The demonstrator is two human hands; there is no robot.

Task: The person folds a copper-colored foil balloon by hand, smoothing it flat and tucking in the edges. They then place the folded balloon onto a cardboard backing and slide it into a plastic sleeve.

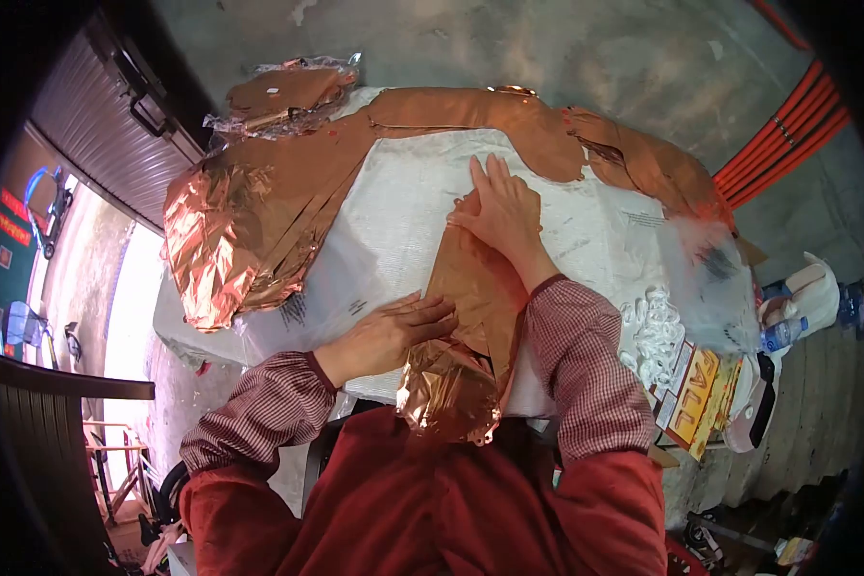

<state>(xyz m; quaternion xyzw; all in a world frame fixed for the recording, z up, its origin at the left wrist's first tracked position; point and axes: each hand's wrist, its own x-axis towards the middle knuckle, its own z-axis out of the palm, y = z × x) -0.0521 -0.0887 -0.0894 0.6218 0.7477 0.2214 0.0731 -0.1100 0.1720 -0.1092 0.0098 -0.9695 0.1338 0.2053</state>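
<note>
A long copper-coloured foil sheet (475,288) lies lengthwise on the white-covered table (403,192), its shiny crumpled lower end over the near edge by my lap. My right hand (507,216) rests flat on the upper end of this sheet, fingers stretched and a little apart. At the sheet's left edge, lower down, my left hand (389,334) touches it with fingers extended. Part of the sheet is hidden under my right hand and wrist.
More copper foil sheets (336,158) form an arc along the table's left and far sides. A clear-wrapped foil stack (288,91) sits at the back left. To the right are white strings (651,326), plastic bags (706,288), a yellow printed box (691,398) and a water bottle (785,333).
</note>
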